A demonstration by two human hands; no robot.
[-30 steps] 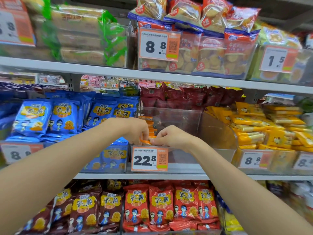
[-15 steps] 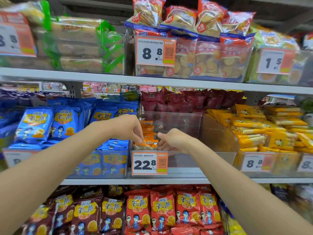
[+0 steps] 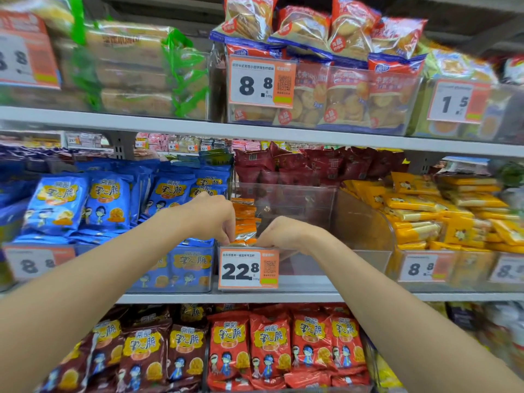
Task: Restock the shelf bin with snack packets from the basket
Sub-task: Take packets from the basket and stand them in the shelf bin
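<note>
Clearly light and crinkly, the orange snack packets (image 3: pixel 245 222) stand in 1 row at the left end of the clear shelf bin (image 3: pixel 312 199), centre of the frame. We judge them slippery film around brittle contents, best pinched by the sealed edges. Our left hand (image 3: pixel 211 217) pinches the front packet's left edge. Our right hand (image 3: pixel 283 234) curls at its right edge with fingertips hidden, so we cannot tell if it grips. Just below hangs the 22.8 price tag (image 3: pixel 248 268). To the left crowd blue packets (image 3: pixel 107 199), to the right yellow packets (image 3: pixel 425 211). The bin's front lip would block a low reach.
</note>
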